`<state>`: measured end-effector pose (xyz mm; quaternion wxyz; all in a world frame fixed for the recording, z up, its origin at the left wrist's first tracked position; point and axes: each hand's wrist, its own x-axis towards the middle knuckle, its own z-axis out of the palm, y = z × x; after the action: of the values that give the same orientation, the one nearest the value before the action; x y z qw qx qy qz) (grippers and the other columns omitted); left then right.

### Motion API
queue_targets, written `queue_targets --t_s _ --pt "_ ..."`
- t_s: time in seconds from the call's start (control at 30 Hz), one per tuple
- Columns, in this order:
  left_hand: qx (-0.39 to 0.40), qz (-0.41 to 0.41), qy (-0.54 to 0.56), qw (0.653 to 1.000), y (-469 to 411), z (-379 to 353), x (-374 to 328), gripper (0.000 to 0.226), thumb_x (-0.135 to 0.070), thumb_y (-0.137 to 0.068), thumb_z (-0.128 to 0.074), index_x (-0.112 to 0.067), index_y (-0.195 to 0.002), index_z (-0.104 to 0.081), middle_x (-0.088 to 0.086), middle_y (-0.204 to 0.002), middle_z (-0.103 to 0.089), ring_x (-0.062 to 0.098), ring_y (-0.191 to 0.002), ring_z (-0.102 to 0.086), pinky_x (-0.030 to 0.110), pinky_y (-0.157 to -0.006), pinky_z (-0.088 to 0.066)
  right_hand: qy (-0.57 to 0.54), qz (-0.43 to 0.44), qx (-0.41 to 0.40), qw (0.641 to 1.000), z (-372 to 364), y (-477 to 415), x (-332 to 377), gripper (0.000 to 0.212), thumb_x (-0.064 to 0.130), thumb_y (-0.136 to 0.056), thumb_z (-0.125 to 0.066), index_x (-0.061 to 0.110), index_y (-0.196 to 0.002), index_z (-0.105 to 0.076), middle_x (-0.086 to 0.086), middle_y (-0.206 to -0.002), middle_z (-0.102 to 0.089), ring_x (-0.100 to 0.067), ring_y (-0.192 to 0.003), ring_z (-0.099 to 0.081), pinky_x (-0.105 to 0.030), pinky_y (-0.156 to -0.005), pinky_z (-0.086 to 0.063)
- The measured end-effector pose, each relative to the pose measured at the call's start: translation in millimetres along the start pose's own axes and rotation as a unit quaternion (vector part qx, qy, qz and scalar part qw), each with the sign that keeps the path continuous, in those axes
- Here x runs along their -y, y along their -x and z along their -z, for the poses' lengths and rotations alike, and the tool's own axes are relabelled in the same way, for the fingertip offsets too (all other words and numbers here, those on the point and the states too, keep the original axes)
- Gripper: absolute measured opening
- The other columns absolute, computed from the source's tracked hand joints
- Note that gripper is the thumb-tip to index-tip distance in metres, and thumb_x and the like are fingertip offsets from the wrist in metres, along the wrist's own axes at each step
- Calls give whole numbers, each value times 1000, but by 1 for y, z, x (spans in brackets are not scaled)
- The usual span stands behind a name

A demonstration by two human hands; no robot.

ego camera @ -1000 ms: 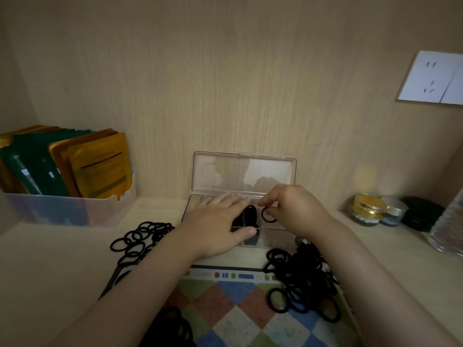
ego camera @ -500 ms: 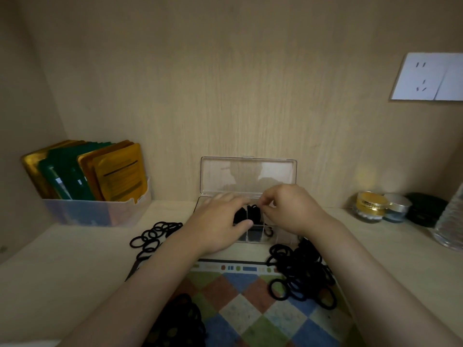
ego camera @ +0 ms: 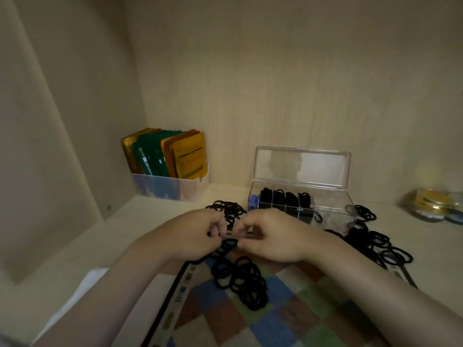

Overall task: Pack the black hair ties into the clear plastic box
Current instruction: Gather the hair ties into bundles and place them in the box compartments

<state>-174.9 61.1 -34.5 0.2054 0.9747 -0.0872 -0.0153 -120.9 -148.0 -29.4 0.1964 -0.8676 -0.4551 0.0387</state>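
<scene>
- Both hands, the left hand [ego camera: 198,236] and the right hand [ego camera: 273,239], are now held close together just in front of the clear plastic box [ego camera: 330,199], off its front-left corner. Half a second earlier they were over its compartments.
- Fingers of each hand are curled, and one black hair tie [ego camera: 229,242] appears pinched between the two sets of fingertips. The grip is slightly blurred.
- With the hands drawn back, the box is uncovered. Its lid [ego camera: 300,169] is stood open at the back, and packed ties [ego camera: 285,199] are seen in the left compartments.
- Loose ties are heaped in a left pile [ego camera: 228,209] beside the box, a right pile [ego camera: 370,241] beside it, and a front pile [ego camera: 240,279] on the checkered mat [ego camera: 275,326].
- A bin of sachets [ego camera: 172,189] is noted further left of the box, and jars [ego camera: 431,204] well to its right.
</scene>
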Motion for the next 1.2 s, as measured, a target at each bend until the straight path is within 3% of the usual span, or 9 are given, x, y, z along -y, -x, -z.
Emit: queue_targets --t_s 0.1,0.27,0.43,0.63,0.77,0.9,1.03,1.1,1.2 --pt "9 0 10 1000 21 0 12 18 -23 -81 -67 -34 -94 -62 -13 -94 -57 3 -79 -54 19 -71 -45 6 15 76 997 -8 4 14 36 46 -83 -70 37 -116 -59 14 -110 -55 -3 -99 -53 -24 -86 -47" --pt "21 -36 46 998 38 -7 9 23 -36 -76 -79 -35 -98 -69 -12 -97 -56 5 -84 -57 27 -79 -52 -2 -11 112 994 -2 11 18 33 24 -81 -72 33 -111 -61 12 -108 -53 7 -82 -50 -7 -67 -35" --pt "19 -51 -17 998 25 -23 2 22 -45 -77 -79 -35 -97 -73 -16 -96 -53 -1 -82 -50 24 -77 -47 44 -47 103 993 -10 12 12 32 31 -79 -74 33 -111 -68 10 -109 -56 -7 -97 -55 -26 -88 -48" --pt "22 -49 -39 998 -2 -20 -1 6 -33 -79 -73 -29 -83 -74 -16 -94 -58 4 -90 -58 29 -84 -52 54 -78 42 995 -11 12 -5 16 35 -81 -74 29 -96 -73 14 -100 -60 -5 -92 -58 -32 -88 -52" --pt "-38 -14 57 998 -26 -19 -7 4 -30 -85 -70 -31 -81 -68 -15 -77 -63 -1 -71 -57 19 -65 -45 -43 -82 -32 995 -12 12 -14 8 30 -86 -75 29 -93 -76 15 -92 -66 -1 -85 -62 -23 -83 -51" --pt "-122 46 165 978 -40 -33 -4 6 -29 -86 -69 -32 -83 -66 -8 -81 -69 7 -74 -64 23 -68 -50 -212 -127 -66 967 -15 17 -24 4 22 -89 -73 24 -90 -77 7 -78 -74 -8 -63 -65 -22 -58 -52" --pt "-130 43 187 973 -39 -42 2 8 -28 -89 -69 -34 -92 -73 -10 -80 -70 1 -73 -63 20 -66 -46 -335 -147 -103 925 -20 19 -29 7 11 -92 -68 9 -93 -74 -2 -77 -72 -16 -57 -62 -26 -44 -49" --pt "-136 29 192 971 -35 -41 2 10 -30 -89 -70 -36 -96 -75 -13 -83 -71 -1 -77 -63 19 -69 -47 -359 -153 -109 914 -17 17 -29 9 11 -94 -65 8 -94 -74 1 -75 -71 -15 -55 -60 -26 -43 -46" --pt "-161 19 192 968 -29 -36 2 14 -29 -88 -72 -40 -98 -74 -15 -87 -71 -3 -85 -65 18 -76 -49 -275 -127 -76 950 -18 11 -24 11 19 -94 -66 19 -93 -77 8 -75 -71 -5 -58 -61 -22 -55 -48"
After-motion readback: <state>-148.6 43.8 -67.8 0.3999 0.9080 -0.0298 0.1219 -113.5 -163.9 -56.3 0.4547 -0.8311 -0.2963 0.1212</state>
